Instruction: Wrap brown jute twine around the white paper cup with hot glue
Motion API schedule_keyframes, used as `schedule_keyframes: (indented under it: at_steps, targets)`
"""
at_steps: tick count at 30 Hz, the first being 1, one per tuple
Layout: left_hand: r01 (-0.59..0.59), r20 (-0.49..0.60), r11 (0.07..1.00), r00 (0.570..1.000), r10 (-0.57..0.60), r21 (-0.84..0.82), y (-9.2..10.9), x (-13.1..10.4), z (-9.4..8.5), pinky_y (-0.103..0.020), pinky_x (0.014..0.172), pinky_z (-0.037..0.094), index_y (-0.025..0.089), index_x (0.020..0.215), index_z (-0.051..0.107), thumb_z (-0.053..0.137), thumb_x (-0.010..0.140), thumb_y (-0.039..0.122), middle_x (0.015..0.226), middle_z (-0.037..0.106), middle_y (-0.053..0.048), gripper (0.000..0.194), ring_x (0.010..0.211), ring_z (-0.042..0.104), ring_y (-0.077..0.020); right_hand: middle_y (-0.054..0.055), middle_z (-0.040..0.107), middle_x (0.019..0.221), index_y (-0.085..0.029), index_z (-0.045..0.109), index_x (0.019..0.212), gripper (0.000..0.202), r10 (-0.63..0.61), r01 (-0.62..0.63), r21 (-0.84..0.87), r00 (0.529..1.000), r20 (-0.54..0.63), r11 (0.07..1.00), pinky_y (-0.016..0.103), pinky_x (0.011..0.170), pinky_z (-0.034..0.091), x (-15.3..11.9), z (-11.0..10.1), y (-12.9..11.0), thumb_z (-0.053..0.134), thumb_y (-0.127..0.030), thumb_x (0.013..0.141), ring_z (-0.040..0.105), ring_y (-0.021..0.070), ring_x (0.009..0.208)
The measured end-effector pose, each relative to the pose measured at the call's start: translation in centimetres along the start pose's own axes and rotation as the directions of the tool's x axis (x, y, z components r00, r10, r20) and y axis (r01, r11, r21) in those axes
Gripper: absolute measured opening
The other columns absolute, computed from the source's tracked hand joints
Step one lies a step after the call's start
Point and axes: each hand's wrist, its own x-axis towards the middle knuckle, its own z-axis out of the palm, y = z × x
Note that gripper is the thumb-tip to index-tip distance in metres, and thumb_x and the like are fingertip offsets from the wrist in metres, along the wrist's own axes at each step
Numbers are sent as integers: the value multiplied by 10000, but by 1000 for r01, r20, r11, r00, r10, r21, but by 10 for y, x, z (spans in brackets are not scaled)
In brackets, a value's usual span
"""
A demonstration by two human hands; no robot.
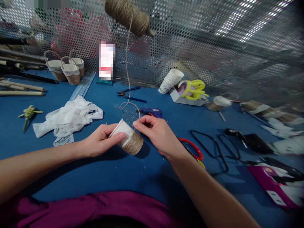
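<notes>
My left hand (102, 139) grips a white paper cup (122, 131) by its rim end, the thumb lying along its side. The cup is tilted, its base toward the lower right, and its lower half is wrapped in brown twine (133, 144). Between the thumb and fingers of my right hand (154, 131), the twine is pinched close to the cup's wound part. That strand loops over the table and runs up to a large twine spool (128, 17) hanging in front of the mesh. Just behind my right hand lies a blue glue gun (152, 111), partly hidden.
White lace (71, 115) lies left, below several twine-handled cups (71, 72). Pliers (130, 94) and a phone (106, 61) are behind. Stacked paper cups (171, 80) stand near yellow-handled scissors (193, 90). A black cord (218, 148) and red handle (194, 147) lie right.
</notes>
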Motion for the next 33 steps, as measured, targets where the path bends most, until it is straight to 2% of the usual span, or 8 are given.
schedule_keyframes:
  at_steps: [14, 18, 22, 28, 30, 33]
  targets:
    - [-102, 2, 990, 995, 102, 96, 3, -1, -1, -223, 653, 419, 111, 816, 594, 407, 858, 276, 784, 560, -45, 253, 697, 496, -125, -17, 533, 663, -159, 570, 677, 185, 81, -90, 189, 995, 53, 978, 265, 639, 381, -1, 5, 3, 620, -337, 685, 467, 96, 623]
    - [-186, 16, 962, 982, 186, 200, 7, -1, -2, -267, 732, 412, 139, 678, 572, 414, 844, 246, 721, 552, -36, 252, 688, 495, -137, -23, 518, 654, -158, 542, 679, 205, 157, -170, 251, 985, 71, 953, 243, 584, 373, 0, 5, 4, 636, -340, 671, 453, 86, 599]
    - [-248, 29, 933, 968, 250, 262, 9, -1, -3, -313, 799, 397, 166, 596, 516, 437, 820, 242, 669, 552, -35, 250, 679, 493, -152, -17, 520, 661, -165, 528, 697, 253, 175, -206, 262, 975, 136, 943, 233, 557, 378, 0, 5, 6, 601, -407, 707, 459, 88, 596]
    - [-318, 7, 900, 943, 331, 298, 8, 1, -4, -311, 768, 410, 164, 626, 525, 435, 816, 204, 647, 555, -33, 214, 683, 488, -155, 31, 598, 816, -171, 578, 836, 370, 129, -193, 197, 947, 296, 961, 249, 655, 433, -1, -8, 0, 411, -500, 816, 543, 113, 732]
    - [-290, -42, 911, 948, 315, 294, 5, 1, -4, -293, 759, 414, 148, 680, 552, 437, 823, 209, 702, 563, -41, 193, 702, 490, -149, 38, 615, 887, -175, 580, 902, 346, 108, -149, 103, 940, 324, 983, 261, 710, 442, -2, -14, -3, 454, -482, 801, 560, 126, 799]
    - [-135, -154, 968, 973, 170, 214, 0, 2, -2, -246, 678, 423, 117, 837, 577, 416, 846, 264, 792, 568, -50, 218, 706, 494, -134, 53, 610, 1010, -181, 542, 1011, 363, 93, -109, 28, 933, 348, 994, 307, 809, 441, -3, -16, -5, 587, -408, 731, 572, 159, 910]
